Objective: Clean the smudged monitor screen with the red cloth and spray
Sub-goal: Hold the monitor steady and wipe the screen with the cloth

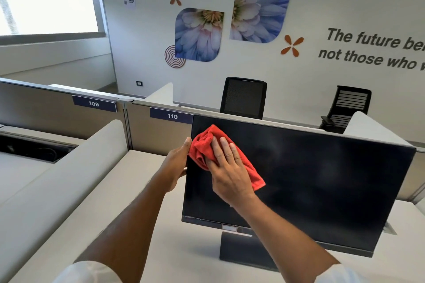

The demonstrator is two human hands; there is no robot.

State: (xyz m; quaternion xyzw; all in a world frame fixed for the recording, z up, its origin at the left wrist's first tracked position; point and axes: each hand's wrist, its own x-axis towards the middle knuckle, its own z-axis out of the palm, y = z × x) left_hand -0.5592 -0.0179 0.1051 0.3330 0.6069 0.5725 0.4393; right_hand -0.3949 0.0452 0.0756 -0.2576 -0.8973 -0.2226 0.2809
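A black monitor (pixel 310 179) stands on its stand on a white desk (pixel 142 190), its dark screen off and faintly smudged. A crumpled red cloth (pixel 204 145) lies against the upper left part of the screen. My right hand (pixel 227 172) presses flat on the cloth, fingers spread and pointing up. My left hand (pixel 177 163) grips the monitor's left edge, fingers wrapped behind it. No spray bottle is in view.
A white curved divider (pixel 69 167) runs along the desk's left side. Grey partition panels labelled 109 (pixel 93 104) and 110 (pixel 172 116) stand behind the desk. Two black office chairs (pixel 243 97) sit beyond the partition against a decorated wall.
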